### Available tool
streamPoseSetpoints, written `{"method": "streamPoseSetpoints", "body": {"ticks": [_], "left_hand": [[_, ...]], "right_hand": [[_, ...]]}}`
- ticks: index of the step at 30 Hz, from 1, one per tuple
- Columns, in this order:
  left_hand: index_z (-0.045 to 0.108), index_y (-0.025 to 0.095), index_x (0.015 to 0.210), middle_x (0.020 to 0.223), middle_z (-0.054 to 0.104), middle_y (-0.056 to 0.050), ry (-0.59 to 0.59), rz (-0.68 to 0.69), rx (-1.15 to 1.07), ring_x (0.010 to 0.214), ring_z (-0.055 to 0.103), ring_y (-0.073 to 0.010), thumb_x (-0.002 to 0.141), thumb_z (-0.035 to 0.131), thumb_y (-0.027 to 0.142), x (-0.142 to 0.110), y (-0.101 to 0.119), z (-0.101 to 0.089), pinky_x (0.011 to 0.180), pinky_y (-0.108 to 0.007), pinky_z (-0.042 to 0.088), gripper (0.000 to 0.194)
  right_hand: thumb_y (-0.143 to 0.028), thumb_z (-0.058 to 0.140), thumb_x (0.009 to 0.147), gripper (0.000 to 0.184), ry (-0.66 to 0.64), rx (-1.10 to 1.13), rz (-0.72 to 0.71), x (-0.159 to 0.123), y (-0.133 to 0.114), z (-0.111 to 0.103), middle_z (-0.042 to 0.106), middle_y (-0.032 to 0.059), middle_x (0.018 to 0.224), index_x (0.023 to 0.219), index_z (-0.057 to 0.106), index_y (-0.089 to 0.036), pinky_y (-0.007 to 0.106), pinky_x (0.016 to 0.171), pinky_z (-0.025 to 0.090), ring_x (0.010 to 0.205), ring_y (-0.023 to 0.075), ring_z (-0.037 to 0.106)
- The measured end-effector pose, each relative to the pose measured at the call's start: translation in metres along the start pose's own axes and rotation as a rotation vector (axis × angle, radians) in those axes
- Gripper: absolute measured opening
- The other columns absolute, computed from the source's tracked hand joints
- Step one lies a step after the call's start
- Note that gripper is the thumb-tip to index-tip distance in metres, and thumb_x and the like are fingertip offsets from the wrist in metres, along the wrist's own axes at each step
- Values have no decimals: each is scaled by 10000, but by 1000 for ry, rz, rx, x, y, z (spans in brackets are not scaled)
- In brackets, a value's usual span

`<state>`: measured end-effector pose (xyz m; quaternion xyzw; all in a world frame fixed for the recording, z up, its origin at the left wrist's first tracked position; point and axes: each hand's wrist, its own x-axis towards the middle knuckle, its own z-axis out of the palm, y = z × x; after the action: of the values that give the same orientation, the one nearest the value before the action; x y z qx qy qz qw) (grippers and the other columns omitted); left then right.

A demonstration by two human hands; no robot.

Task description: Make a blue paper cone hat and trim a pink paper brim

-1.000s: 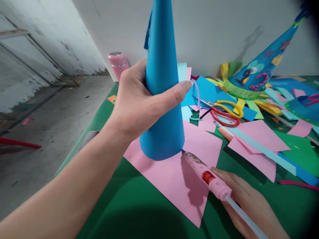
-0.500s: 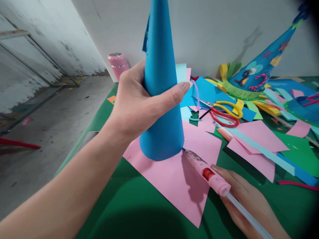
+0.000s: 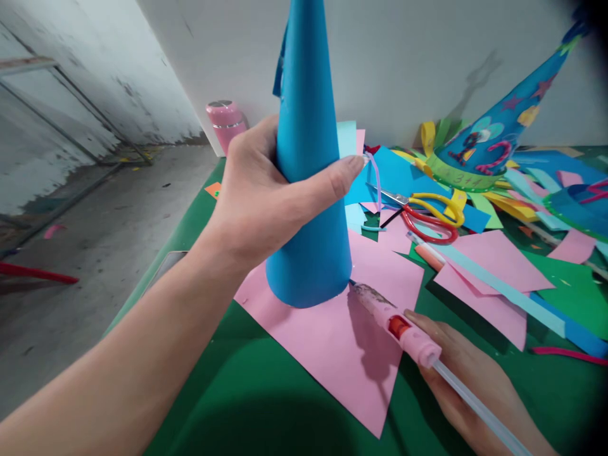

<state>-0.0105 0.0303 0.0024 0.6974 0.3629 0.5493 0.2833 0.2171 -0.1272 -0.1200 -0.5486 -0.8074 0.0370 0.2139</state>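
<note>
1. The left hand is wrapped around the cone, thumb across its front, fingers hidden behind. The cone stands upright on the pink sheet. Too tight a squeeze could dent the paper wall or push the round base out of shape.

2. The right hand is closed around the glue gun, though most of its fingers are hidden, so I cannot tell how firmly the trigger is pressed. An uneven pull could leave a blob or a bare patch along the base.

3. The nozzle sits at the cone's lower right edge, touching or nearly so. A nudge from it could shift the cone on the sheet and smear any soft glue.

4. The sheet lies loose-looking on the tabletop, with no finger on it. If the cone were dragged or tilted, the sheet might slide along or part from the base.

5. A hot tip, if the gun is heated, could burn a finger brought down to press the seam.

6. The glue stick sticks far out of the gun's rear; knocking it could swing the nozzle off line.
</note>
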Motion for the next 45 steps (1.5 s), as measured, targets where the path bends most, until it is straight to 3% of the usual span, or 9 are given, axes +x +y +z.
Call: {"method": "streamPoseSetpoints", "body": {"ticks": [13,23,29,35,38,42,45], "left_hand": [[599,187,685,598,490,12,-14,-41,2,545,468,-96,679,766,357,1,3,-1,446,-234,393,238],[599,204,674,641,570,5,-25,-69,24,606,564,-136,664,774,418,1,4,-2,478,-257,434,277],[607,212,677,643,569,6,-22,-68,31,621,576,-149,645,785,432,0,3,-3,502,-274,455,284],[611,202,670,629,551,-1,-6,-30,15,588,548,-134,656,779,421,0,1,-2,477,-272,434,276],[601,196,666,611,536,15,-20,-36,8,596,555,-126,648,787,408,0,2,-1,492,-253,437,283],[580,190,647,586,506,33,-28,-31,-8,582,551,-107,618,791,454,0,2,-1,495,-230,433,339],[584,190,650,583,504,31,-30,-15,-5,578,542,-103,641,778,454,-1,3,-1,493,-228,438,328]], "right_hand": [[-208,422,878,367,73,34,50,7,-3,0,721,39,1057,1237,461,-274,218,685,586,889,176,719],[-177,405,870,362,96,72,68,10,-7,-4,724,43,1034,1210,483,-273,240,715,585,890,180,719],[-230,418,896,280,185,43,36,14,-8,-2,737,69,959,1157,519,-238,248,638,597,791,203,734],[-187,490,884,363,139,173,65,6,-2,4,667,78,1131,1246,496,-207,222,875,530,1034,177,658],[-178,523,876,407,112,221,73,3,1,5,640,66,1171,1278,480,-224,215,908,509,1070,175,633],[-235,529,886,325,85,266,125,5,0,3,673,45,1089,1210,524,-252,211,783,558,892,170,685],[-288,528,888,141,107,278,231,8,-3,0,693,7,811,1010,591,-255,207,599,566,654,161,672]]}}
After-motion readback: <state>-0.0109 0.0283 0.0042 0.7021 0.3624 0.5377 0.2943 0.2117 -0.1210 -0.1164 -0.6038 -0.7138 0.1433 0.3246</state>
